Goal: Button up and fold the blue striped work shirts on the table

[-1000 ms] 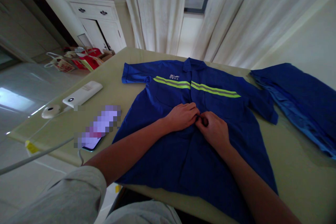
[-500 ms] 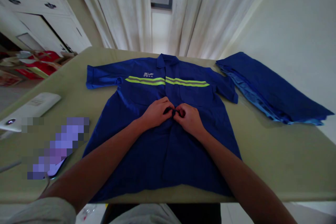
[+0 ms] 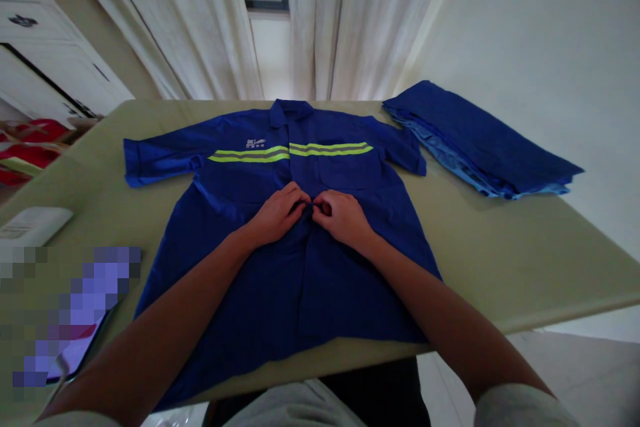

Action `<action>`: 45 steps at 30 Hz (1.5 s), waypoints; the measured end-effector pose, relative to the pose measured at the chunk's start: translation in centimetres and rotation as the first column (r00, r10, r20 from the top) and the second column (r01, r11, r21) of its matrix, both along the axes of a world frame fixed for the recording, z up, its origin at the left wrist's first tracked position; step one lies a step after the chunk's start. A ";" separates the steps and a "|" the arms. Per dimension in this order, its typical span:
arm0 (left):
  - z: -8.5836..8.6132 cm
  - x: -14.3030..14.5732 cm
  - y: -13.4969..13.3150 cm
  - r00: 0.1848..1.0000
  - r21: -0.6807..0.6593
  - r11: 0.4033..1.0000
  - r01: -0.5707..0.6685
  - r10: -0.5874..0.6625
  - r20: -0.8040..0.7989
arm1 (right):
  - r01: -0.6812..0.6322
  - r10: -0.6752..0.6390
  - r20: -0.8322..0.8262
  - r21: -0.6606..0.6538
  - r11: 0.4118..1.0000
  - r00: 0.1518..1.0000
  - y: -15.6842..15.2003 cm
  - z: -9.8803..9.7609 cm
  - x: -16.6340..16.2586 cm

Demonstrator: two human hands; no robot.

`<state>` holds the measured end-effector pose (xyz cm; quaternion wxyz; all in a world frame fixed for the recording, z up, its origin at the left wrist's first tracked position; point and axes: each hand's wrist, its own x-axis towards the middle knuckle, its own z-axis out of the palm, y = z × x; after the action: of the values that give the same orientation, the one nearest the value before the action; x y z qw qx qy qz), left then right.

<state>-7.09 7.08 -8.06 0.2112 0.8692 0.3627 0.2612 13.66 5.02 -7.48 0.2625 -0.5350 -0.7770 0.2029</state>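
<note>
Blue short-sleeved shirt (image 3: 300, 273) lies spread front-up on the desk (image 3: 505, 267), collar toward the far edge, hem by the near edge. Left hand (image 3: 279, 215) and right hand (image 3: 345, 219) both pinch its front opening midway down, almost touching. Folded blue garments (image 3: 480, 137) stacked along right edge, phone (image 3: 83, 347) between shirt and left edge.

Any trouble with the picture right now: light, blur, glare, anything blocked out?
Head view: dim light leaves the blue shirt dark, its lower half nearly flat; head view: where the left hand and right hand pinch it, fine detail is too soft to read; head view: coarse pixel blocks mask most of the phone; head view: no strong glare on the table.
</note>
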 end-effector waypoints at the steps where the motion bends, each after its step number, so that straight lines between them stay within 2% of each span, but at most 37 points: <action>1: 0.1 0.0 0.0 1.000 0.003 1.000 0.010 -0.010 -0.003 | -0.022 0.022 0.001 -0.007 1.000 1.000 0.1 0.1 0.1; 6: 0.1 0.2 -0.3 1.000 -0.016 1.000 0.018 -0.018 0.021 | -0.143 0.142 -0.054 -0.015 0.990 0.988 0.6 0.0 0.8; 11: 0.0 0.2 -0.2 0.997 -0.066 0.998 -0.023 0.028 0.078 | -0.154 0.158 -0.076 0.063 0.986 0.984 0.6 -0.7 0.8; 17: -0.2 -0.1 0.1 0.995 -0.092 0.996 -0.018 0.027 0.099 | -0.156 0.163 -0.114 0.069 0.985 0.980 0.7 -0.9 1.0; 24: -0.4 -0.2 0.1 0.953 -0.025 0.981 -0.192 0.193 0.233 | -0.193 0.191 -0.232 0.018 0.981 0.954 0.9 -1.3 0.9; 28: -0.3 0.1 0.0 0.943 -0.066 0.973 -0.221 0.230 0.239 | -0.191 0.187 -0.248 0.011 0.982 0.950 0.8 -1.2 0.6; 34: -0.2 0.2 -0.4 0.957 -0.119 0.977 -0.177 0.199 0.211 | -0.053 0.068 -0.187 0.081 0.995 0.980 0.4 -0.7 0.4; 39: -0.2 0.1 -0.4 0.968 -0.119 0.979 -0.163 0.182 0.173 | 0.022 -0.015 -0.129 0.055 0.998 0.992 0.0 -0.3 0.0; 45: -0.2 0.2 -1.0 0.980 0.023 0.982 -0.187 0.185 0.075 | 0.060 -0.058 -0.074 0.029 0.998 0.996 0.0 0.0 0.0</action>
<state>-6.85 6.08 -8.25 0.1860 0.8246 0.4306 0.3164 13.69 5.00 -7.44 0.3050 -0.5458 -0.7537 0.2024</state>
